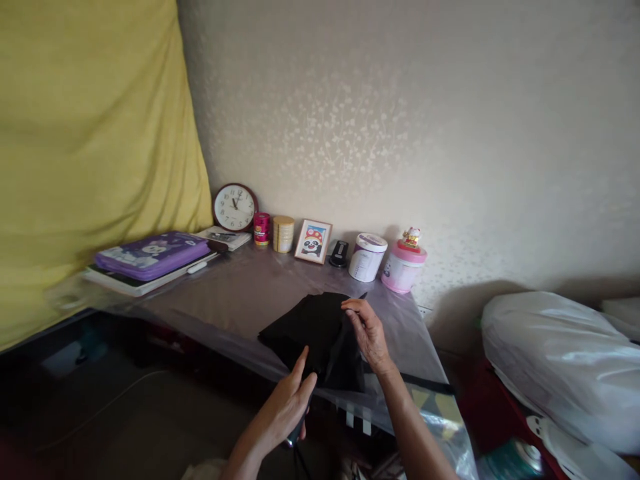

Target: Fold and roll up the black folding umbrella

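Note:
A black folding umbrella lies partly over the table's front edge, its loose canopy folds spread on the tabletop. My left hand is closed around its dark handle, from which a thin cord hangs. The index finger of that hand stretches along the fabric. At the canopy's right side, my right hand pinches an edge of the black cloth between thumb and fingers. A dark pointed tip sticks out just beyond those fingertips. The shaft is hidden inside the folds.
A plastic-covered table stands against the wall. A purple case lies at left. Along the back are a clock, a picture frame, a white tub and a pink tub. A white plastic bag sits at right.

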`<state>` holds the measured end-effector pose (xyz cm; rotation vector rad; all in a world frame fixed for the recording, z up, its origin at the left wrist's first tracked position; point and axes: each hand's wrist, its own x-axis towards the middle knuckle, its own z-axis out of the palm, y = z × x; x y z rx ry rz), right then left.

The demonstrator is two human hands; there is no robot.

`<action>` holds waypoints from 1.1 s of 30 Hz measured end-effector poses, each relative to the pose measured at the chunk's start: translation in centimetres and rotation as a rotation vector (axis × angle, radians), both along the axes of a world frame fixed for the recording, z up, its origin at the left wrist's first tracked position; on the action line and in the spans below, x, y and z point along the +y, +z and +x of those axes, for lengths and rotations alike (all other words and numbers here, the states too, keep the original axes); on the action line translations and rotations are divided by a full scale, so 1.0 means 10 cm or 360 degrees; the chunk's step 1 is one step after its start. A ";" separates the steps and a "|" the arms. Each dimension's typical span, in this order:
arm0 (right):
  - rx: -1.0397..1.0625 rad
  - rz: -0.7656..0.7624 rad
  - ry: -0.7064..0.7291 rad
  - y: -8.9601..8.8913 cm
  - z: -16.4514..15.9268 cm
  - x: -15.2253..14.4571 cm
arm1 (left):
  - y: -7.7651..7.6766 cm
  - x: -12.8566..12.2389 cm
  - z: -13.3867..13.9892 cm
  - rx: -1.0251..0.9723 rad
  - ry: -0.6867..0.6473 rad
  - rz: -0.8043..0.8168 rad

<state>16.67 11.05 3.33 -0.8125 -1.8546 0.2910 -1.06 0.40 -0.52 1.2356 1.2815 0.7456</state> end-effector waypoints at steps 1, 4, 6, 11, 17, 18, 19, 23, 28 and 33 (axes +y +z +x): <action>-0.0016 0.0018 0.0012 0.00 -0.04 0.03 | -0.02 0.01 0.01 0.0030 -0.0005 0.0015; -0.0085 0.0065 0.0047 -0.03 -0.16 0.10 | -0.07 0.02 0.03 0.0121 -0.0037 0.0118; -0.0172 0.0078 0.0061 -0.05 -0.24 0.15 | -0.06 0.01 0.04 0.0215 -0.0041 0.0177; -0.0459 0.0100 0.0119 -0.11 -0.41 0.24 | 0.00 -0.03 0.08 0.0593 -0.0032 0.0263; -0.0852 0.0081 0.0126 -0.16 -0.49 0.31 | -0.09 -0.03 0.10 0.0738 -0.0027 0.0446; -0.0899 0.0088 0.0129 -0.16 -0.49 0.31 | -0.10 -0.03 0.10 0.0705 -0.0025 0.0460; -0.0942 0.0097 0.0132 -0.16 -0.50 0.32 | -0.10 -0.03 0.10 0.0669 -0.0013 0.0469; -0.1094 0.0115 0.0104 -0.15 -0.51 0.32 | -0.05 -0.05 0.10 0.0633 0.0062 0.0480; -0.1241 0.0100 0.0057 -0.14 -0.53 0.33 | -0.06 -0.06 0.10 0.0678 -0.0057 0.0619; -0.1366 0.0124 0.0063 -0.11 -0.58 0.34 | -0.12 -0.04 0.11 0.0716 -0.0090 0.0573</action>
